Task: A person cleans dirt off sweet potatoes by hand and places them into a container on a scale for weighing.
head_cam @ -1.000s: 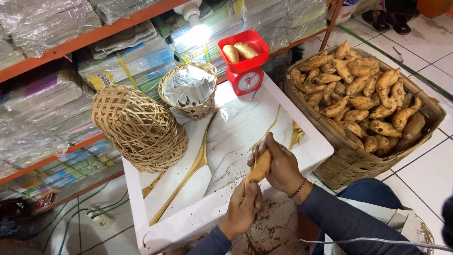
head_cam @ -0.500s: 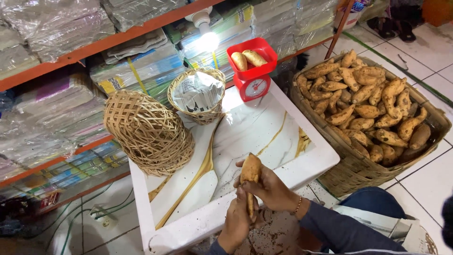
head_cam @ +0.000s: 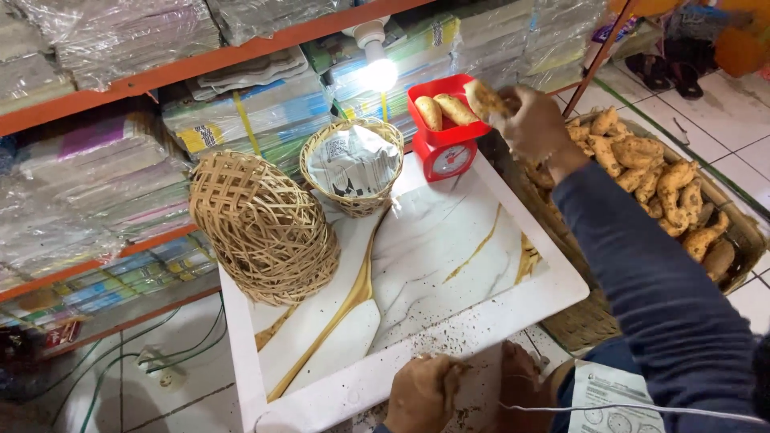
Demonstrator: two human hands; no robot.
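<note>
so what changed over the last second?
The right hand carried the sweet potato up from the table edge to the red scale's tray, gripping it alone. The left hand let go and stayed low. Two potatoes and the baskets didn't move.

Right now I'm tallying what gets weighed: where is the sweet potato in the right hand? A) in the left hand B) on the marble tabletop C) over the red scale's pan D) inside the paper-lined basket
C: the right hand holds the sweet potato at the red scale's pan, beside two others.
</note>
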